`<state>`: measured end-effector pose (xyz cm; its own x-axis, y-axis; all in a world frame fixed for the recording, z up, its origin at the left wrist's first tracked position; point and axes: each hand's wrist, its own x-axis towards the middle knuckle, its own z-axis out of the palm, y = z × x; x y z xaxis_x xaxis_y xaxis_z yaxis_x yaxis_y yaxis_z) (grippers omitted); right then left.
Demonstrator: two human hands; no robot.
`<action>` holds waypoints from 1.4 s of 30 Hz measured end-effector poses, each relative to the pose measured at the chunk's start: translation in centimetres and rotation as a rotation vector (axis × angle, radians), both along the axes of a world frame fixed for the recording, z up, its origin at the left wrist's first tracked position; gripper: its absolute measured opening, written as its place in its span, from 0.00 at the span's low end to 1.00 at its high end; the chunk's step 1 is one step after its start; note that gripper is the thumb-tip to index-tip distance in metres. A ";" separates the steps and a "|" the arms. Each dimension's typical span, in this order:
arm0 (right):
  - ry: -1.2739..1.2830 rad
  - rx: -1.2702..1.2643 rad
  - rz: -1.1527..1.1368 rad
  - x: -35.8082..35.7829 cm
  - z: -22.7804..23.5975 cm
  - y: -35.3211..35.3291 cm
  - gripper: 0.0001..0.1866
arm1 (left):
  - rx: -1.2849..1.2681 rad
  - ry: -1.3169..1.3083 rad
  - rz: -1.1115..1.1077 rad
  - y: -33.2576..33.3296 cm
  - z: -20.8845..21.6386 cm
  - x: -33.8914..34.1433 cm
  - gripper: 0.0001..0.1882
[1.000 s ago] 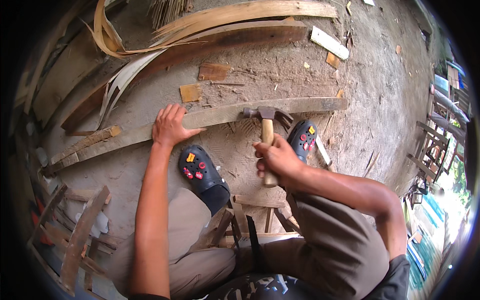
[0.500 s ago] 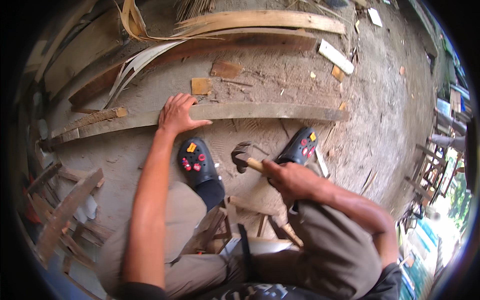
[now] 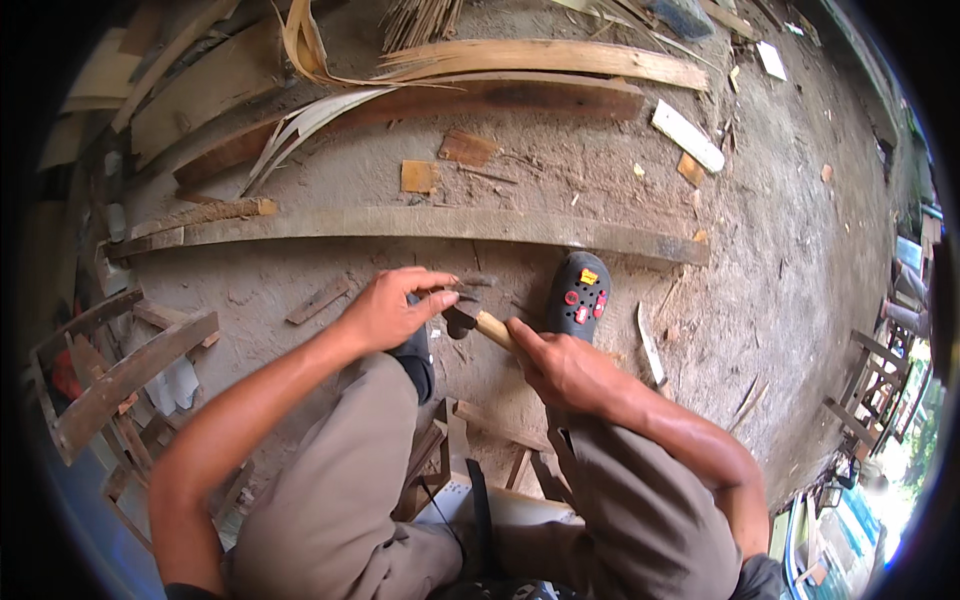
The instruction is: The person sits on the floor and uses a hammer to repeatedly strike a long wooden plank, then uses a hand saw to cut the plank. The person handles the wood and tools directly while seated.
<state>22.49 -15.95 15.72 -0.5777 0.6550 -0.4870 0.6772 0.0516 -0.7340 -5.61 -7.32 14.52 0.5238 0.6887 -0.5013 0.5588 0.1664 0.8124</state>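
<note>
In my right hand [image 3: 560, 365] is a claw hammer [image 3: 495, 328], gripped by its light wooden handle, with the dark metal head toward my left. My left hand [image 3: 395, 310] reaches in beside the hammer head, fingers stretched out and thumb a little apart from them; whether the tips touch the metal I cannot tell. Just beyond both hands, a long greyish wooden beam [image 3: 400, 222] lies across the ground. The dark clog on my right foot [image 3: 580, 295] stands close to the beam's near side. My left hand and knee partly hide the other clog [image 3: 413, 365].
Past the beam lie a reddish-brown plank [image 3: 500, 98], a pale board [image 3: 570, 58] and curled wood strips [image 3: 305, 125]. Small wood offcuts [image 3: 418, 177] litter the dirt. A broken wooden frame [image 3: 130, 385] stands at my left; wooden pieces [image 3: 500, 425] are between my legs.
My left hand has let go of the beam and come back toward me to the hammer head. The right hand keeps its grip on the hammer, slightly lower in view.
</note>
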 end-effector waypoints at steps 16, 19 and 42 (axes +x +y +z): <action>-0.199 -0.081 0.147 2.8 -0.7 1.5 0.30 | -0.629 -0.136 0.484 -1.6 -6.0 4.3 0.13; -0.196 -0.063 0.177 2.4 -1.0 1.4 0.30 | -0.609 -0.107 0.409 -1.5 -6.4 3.7 0.12; 1.017 -1.610 -1.138 0.3 -2.8 8.4 0.17 | 0.942 0.372 -0.187 6.5 -14.4 -5.3 0.42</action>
<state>22.84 -7.54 12.92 -0.6896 0.2719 -0.6712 -0.5495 -0.8002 0.2404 -10.94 -0.84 0.09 0.5853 0.8094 0.0478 0.7530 -0.5645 0.3381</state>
